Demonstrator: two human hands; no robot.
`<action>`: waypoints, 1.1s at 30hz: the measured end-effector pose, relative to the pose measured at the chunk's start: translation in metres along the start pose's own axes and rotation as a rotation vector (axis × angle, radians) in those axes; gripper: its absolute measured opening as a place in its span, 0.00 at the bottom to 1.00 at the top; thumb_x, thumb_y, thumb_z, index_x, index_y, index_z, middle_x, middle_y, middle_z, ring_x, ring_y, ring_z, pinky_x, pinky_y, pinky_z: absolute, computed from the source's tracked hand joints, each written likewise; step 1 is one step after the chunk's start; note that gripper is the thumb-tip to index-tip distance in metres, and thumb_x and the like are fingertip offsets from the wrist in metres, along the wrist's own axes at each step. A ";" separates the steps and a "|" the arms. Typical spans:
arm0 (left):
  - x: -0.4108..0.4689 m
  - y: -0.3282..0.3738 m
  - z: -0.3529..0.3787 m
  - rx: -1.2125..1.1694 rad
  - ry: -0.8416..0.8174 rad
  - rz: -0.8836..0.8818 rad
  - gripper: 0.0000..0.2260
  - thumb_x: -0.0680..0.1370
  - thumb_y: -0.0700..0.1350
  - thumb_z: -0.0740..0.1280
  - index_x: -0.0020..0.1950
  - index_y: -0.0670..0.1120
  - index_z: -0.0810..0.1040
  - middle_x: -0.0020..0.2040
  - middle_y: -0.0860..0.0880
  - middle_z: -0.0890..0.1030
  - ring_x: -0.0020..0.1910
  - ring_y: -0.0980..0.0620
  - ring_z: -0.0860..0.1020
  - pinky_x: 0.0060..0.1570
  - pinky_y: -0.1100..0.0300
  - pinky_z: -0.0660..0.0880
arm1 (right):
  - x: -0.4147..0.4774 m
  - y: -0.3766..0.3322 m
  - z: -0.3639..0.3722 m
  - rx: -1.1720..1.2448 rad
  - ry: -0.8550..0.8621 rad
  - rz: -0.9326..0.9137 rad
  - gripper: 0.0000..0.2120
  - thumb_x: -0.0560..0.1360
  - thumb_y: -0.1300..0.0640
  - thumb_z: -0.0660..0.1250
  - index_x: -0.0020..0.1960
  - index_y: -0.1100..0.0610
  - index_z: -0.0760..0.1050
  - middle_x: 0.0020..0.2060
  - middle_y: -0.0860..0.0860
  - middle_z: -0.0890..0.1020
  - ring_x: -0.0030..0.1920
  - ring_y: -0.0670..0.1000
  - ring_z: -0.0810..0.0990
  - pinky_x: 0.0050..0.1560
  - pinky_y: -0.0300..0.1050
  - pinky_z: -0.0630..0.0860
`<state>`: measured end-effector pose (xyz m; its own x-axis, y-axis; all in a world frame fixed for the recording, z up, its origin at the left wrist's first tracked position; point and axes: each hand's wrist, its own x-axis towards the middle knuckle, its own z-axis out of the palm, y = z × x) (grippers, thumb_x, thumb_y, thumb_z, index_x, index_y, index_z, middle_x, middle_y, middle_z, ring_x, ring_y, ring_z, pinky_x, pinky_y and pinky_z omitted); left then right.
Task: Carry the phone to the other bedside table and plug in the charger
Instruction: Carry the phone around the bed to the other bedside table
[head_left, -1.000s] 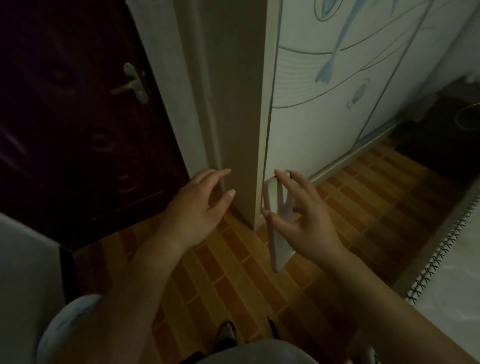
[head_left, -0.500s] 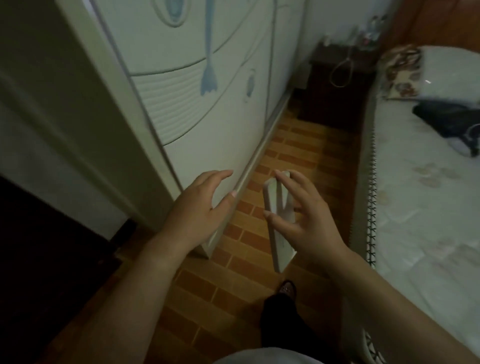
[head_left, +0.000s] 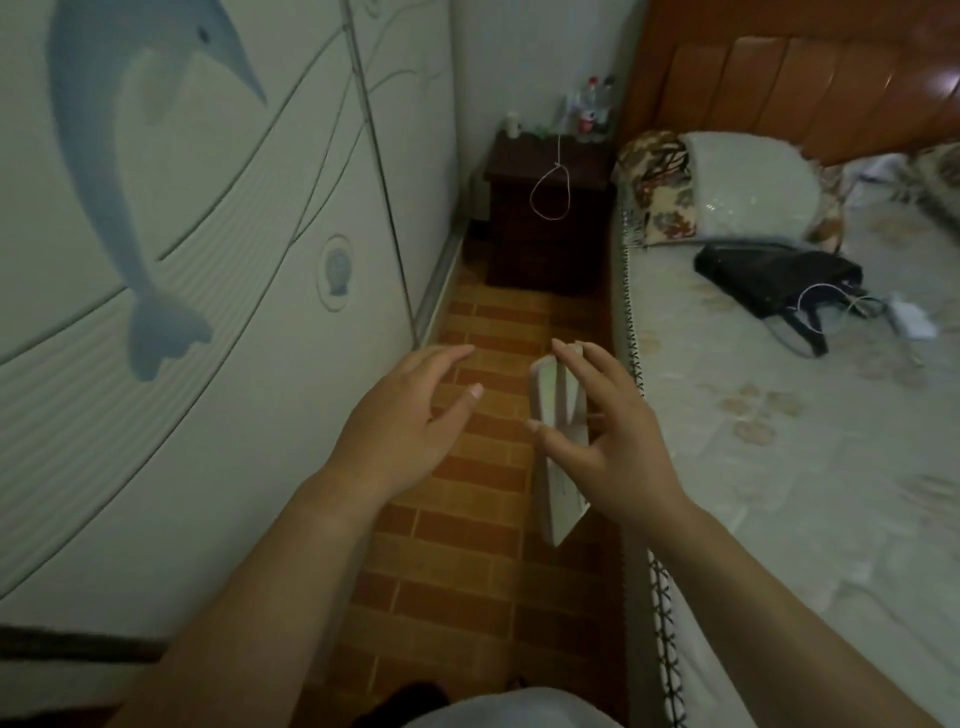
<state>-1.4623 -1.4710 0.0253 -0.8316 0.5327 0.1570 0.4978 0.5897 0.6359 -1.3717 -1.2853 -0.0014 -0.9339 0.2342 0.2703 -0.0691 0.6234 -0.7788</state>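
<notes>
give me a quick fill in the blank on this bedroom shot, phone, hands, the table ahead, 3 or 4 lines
1. The white phone is held in the person's ____ hand.
2. The left hand is open and holds ____.
3. A white cable hangs in a loop down the front of the dark ____ table.
4. A ____ bag lies on the bed.

Missing words: right; nothing; bedside; black

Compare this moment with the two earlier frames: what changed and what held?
The view swung right, from the dark door and wardrobe corner to the aisle between wardrobe and bed, now facing the bedside table and its dangling white cable. Unchanged: right hand holds the phone on edge; left hand open, empty.
</notes>
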 end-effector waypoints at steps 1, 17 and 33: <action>0.016 -0.003 0.000 0.002 -0.003 0.005 0.20 0.76 0.59 0.57 0.68 0.59 0.65 0.68 0.55 0.70 0.62 0.57 0.70 0.55 0.60 0.67 | 0.015 0.007 -0.001 -0.003 0.002 0.000 0.33 0.68 0.38 0.66 0.70 0.32 0.56 0.71 0.38 0.58 0.71 0.42 0.56 0.65 0.58 0.69; 0.354 -0.074 -0.006 -0.028 -0.027 0.141 0.20 0.75 0.61 0.56 0.67 0.60 0.65 0.66 0.54 0.71 0.56 0.62 0.69 0.45 0.66 0.67 | 0.319 0.093 0.004 -0.089 0.117 0.015 0.33 0.68 0.34 0.62 0.69 0.29 0.52 0.73 0.38 0.55 0.70 0.37 0.53 0.63 0.44 0.63; 0.661 -0.061 0.107 -0.035 -0.233 0.318 0.20 0.75 0.62 0.56 0.66 0.62 0.65 0.68 0.57 0.70 0.47 0.72 0.68 0.44 0.68 0.68 | 0.528 0.249 -0.074 -0.134 0.307 0.201 0.33 0.69 0.40 0.66 0.70 0.33 0.56 0.74 0.45 0.57 0.73 0.47 0.57 0.65 0.59 0.69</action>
<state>-2.0163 -1.0901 0.0097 -0.5572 0.8112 0.1774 0.7097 0.3544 0.6089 -1.8560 -0.9514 -0.0110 -0.7742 0.5613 0.2926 0.1699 0.6295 -0.7582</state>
